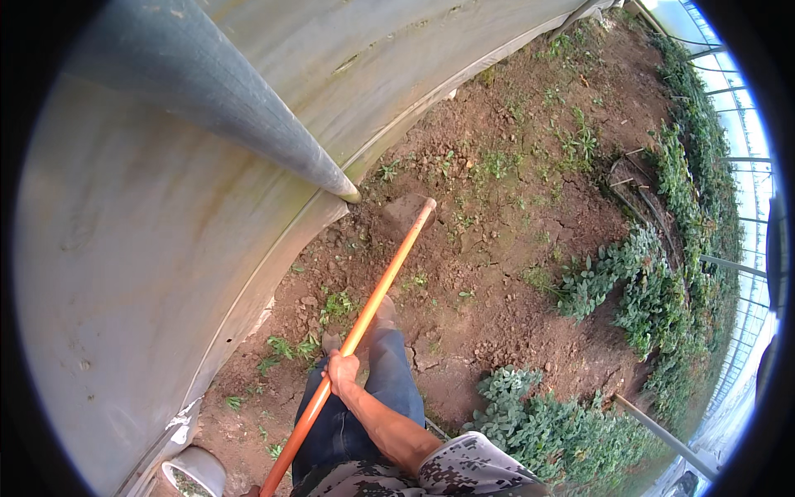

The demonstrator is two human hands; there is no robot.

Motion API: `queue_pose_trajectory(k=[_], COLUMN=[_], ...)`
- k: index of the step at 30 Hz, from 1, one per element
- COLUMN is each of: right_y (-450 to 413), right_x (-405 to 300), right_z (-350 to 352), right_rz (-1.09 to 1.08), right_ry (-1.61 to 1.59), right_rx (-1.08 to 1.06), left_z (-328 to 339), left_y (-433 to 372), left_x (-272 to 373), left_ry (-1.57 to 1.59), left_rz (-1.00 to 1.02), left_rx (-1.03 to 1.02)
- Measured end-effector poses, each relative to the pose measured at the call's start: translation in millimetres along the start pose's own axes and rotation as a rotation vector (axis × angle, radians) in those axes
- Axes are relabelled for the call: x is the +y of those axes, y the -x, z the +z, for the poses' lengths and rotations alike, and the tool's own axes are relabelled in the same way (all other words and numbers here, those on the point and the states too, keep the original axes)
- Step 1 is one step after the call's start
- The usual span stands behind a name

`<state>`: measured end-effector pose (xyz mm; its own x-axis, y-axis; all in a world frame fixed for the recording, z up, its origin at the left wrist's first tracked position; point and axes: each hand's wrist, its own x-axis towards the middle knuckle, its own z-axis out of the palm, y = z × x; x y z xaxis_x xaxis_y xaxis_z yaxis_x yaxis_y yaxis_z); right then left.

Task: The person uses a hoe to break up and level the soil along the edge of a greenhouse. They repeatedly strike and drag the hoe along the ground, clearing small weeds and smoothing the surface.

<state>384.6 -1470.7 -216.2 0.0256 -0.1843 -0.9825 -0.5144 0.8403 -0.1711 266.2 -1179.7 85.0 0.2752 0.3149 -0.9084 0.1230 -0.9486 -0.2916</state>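
Note:
A hoe with a long orange handle (366, 314) slants across the view, away from my body. My right hand (343, 371) is closed around the handle in front of my thighs. At the bottom edge, only a small part of my left hand (251, 491) shows, wrapped at the handle's rear part. The hoe's broad, soil-coated blade (400, 211) rests at the ground, close to the foot of a grey metal post (267, 105). Around the blade lies loose brown soil (372, 261) with small weeds (336, 305).
A plastic sheet wall (155, 248) runs along the left. Beside it, at bottom left, a white bucket (208, 469) lies tipped or tilted, with plant bits inside. Leafy green plants (646, 292) line the right, with a pole (664, 435) among them. My shoes (386, 310) stand on the soil.

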Motion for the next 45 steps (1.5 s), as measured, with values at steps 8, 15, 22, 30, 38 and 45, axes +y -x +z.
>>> queue_pose_trajectory(k=[8,15,22,30,38,45], right_y=[-69,-51,-67,-56,-73,-127], right_x=[-52,-48,-90,-55,-35,12], right_z=[63,-3,18,24,26,31], right_rz=[-0.261,-0.074,-0.235,-0.12,-0.325,-0.324], right_ry=[0.224,0.018,-0.021,0.174,0.142,0.416], right_rx=[0.067,0.007,0.155,0.086,0.063,0.2], left_z=[-19,3,-13,21,53,114], left_y=[-83,-49,-103,-65,-138,-195], left_x=[59,63,77,83,60,42], left_ry=[0.077,0.044,0.067,0.121,0.126,0.215], left_rz=[0.143,0.163,0.287,0.046,0.074,0.04], left_rx=[0.47,0.184,0.411,0.228,0.248,0.035])
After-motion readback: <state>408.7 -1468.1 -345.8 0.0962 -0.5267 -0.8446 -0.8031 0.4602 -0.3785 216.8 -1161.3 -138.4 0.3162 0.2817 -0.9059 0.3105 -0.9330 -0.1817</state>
